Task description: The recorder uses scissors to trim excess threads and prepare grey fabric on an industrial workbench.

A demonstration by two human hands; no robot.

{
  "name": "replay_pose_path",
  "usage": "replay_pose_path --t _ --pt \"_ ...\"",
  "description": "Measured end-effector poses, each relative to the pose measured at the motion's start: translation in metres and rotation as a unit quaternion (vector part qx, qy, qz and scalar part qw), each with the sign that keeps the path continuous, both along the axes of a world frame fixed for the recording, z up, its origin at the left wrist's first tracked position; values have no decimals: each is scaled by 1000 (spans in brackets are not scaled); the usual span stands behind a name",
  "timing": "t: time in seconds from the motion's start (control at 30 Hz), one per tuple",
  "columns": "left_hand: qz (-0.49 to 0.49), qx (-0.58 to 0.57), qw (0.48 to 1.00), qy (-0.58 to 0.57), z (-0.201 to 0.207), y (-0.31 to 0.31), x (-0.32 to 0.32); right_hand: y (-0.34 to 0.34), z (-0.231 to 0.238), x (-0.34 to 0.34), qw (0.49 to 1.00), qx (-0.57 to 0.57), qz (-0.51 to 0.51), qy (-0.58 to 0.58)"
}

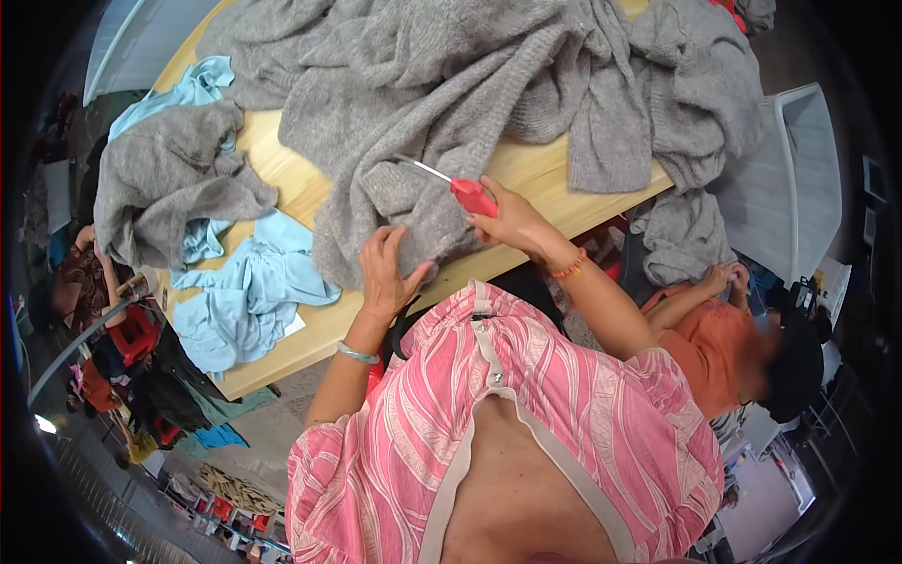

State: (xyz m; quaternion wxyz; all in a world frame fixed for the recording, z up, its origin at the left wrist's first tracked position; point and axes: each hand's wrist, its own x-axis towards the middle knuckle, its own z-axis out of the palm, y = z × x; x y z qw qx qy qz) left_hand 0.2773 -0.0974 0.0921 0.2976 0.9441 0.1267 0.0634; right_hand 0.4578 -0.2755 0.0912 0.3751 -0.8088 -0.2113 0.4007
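The right hand [517,224] is closed around the red handle of a slim tool [473,195], its thin metal shaft pointing up and to the left over a grey knit garment [404,202]. Whether the tip touches the wool is hard to tell. The left hand [383,273] lies on the same garment near the front edge of the wooden tabletop [282,164], fingers slightly bent and thumb spread away from them.

The grey garment lies in folds below a large heap of grey knitwear [413,56] that covers the far part of the tabletop. To the left, a grey knit bundle [169,179] sits beside crumpled light blue cloth [244,296], with a small white piece [296,325] at the cloth's edge. More grey knitwear [705,94] hangs over the right side, near a pale bin [810,179].

A bracelet [570,265] circles the right wrist and a bangle [359,354] the left. At the right, a co-worker in an orange top [700,343] has both hands close together near grey knitwear.
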Motion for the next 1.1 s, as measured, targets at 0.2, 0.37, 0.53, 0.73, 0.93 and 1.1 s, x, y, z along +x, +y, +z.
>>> replay_pose_path --t 0.2,0.37,0.53,0.73,0.93,1.1 --pt "-23 16 994 101 -38 40 -67 25 1 8 976 -2 -32 215" --pt "169 -9 984 -55 -12 87 -58 23 64 32 979 110 -64 159" --pt "170 211 935 -229 77 149 1 12 111 45 986 135 -38 92" --pt "137 266 953 -55 10 158 38 26 51 34 993 44 -25 104" --pt "252 -439 844 -176 -6 57 26 11 6 42 992 -30 -63 108" --pt "229 -805 547 -14 12 30 42 14 45 50 973 -4 -25 228"
